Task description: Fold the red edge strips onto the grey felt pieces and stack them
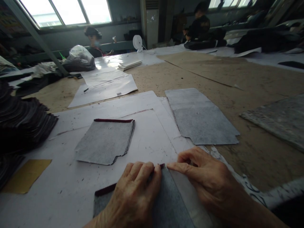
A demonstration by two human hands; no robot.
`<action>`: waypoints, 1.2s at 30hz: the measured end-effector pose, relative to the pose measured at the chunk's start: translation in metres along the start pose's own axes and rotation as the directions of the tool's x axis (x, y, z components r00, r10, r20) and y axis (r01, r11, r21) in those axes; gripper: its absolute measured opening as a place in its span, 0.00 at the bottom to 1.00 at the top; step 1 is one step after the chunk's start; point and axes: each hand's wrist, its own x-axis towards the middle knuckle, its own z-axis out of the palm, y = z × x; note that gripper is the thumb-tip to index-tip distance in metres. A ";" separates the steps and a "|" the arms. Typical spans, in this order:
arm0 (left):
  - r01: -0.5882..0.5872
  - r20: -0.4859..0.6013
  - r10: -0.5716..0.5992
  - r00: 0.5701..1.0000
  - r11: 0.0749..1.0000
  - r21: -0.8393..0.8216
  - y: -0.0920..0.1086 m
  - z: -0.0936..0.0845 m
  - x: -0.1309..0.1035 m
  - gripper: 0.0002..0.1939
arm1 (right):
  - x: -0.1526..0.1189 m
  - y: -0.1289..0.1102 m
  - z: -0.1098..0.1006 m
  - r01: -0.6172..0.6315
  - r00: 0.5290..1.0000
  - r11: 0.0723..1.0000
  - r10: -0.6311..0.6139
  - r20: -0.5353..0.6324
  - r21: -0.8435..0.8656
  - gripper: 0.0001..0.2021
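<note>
Under my left hand (139, 190) lies a grey fabric piece (171, 199) with a dark red folded strip along its far edge. The fingers of this hand are bent close together and press on that strip. My right hand (201, 174) is at the strip's right end, fingers curled, with one digit stretched to the corner. Whether it pinches anything there is hidden. Beyond my left hand lies a small stack of similar grey pieces (104, 142) with a dark red top edge. A plain grey piece (199, 117) lies past my right hand.
Tall dark stacks of material (26, 123) stand at the left, near a tan card (28, 175). White sheets (106, 90) cover part of the brown tabletop (152, 79). A grey slab (282, 120) lies at the right. At the far side are a white fan (137, 42) and two people.
</note>
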 end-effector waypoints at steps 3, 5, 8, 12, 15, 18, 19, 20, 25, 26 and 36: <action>-0.003 -0.016 0.003 1.000 1.000 0.013 0.001 0.001 0.000 0.18 | 0.003 0.000 0.000 -0.055 0.997 0.996 0.059 -0.045 0.071 0.15; -0.005 -0.014 0.005 1.000 1.000 0.008 0.001 0.002 0.000 0.18 | 0.004 -0.002 -0.001 -0.084 0.991 0.994 0.091 -0.099 0.069 0.16; -0.018 -0.008 0.018 1.000 1.000 -0.004 0.002 0.003 0.002 0.19 | 0.004 -0.007 0.000 -0.007 0.995 0.999 0.002 -0.099 -0.051 0.18; 0.002 -0.012 -0.003 1.000 0.998 -0.059 0.003 0.002 0.002 0.18 | 0.000 -0.014 0.005 0.202 0.979 0.943 -0.205 0.016 -0.264 0.16; 0.081 0.024 -0.079 0.997 0.987 -0.136 0.001 -0.001 -0.005 0.20 | -0.002 -0.014 0.007 0.214 0.977 0.927 -0.205 0.062 -0.308 0.16; 0.086 0.053 -0.078 0.996 0.983 -0.163 -0.004 -0.007 -0.017 0.23 | -0.003 -0.013 0.007 0.185 0.983 0.939 -0.177 0.056 -0.288 0.18; 0.067 0.060 -0.058 0.997 0.985 -0.157 -0.006 -0.009 -0.021 0.23 | -0.004 -0.013 0.007 0.184 0.983 0.940 -0.175 0.055 -0.286 0.18; 0.047 0.069 -0.037 0.997 0.988 -0.149 -0.008 -0.012 -0.024 0.24 | -0.004 -0.013 0.007 0.187 0.982 0.939 -0.179 0.055 -0.289 0.18; 0.069 0.178 -0.039 0.983 0.984 -0.163 -0.012 -0.022 -0.027 0.23 | -0.003 -0.011 0.006 0.161 0.987 0.954 -0.155 0.041 -0.254 0.18; 0.090 0.186 -0.056 0.981 0.979 -0.182 -0.012 -0.023 -0.026 0.22 | -0.002 -0.009 0.004 0.123 0.992 0.974 -0.117 0.042 -0.192 0.18; 0.300 0.100 -0.287 0.953 0.939 -0.165 -0.008 -0.020 -0.029 0.17 | 0.018 -0.008 -0.005 -0.163 0.984 0.981 0.153 0.095 0.107 0.10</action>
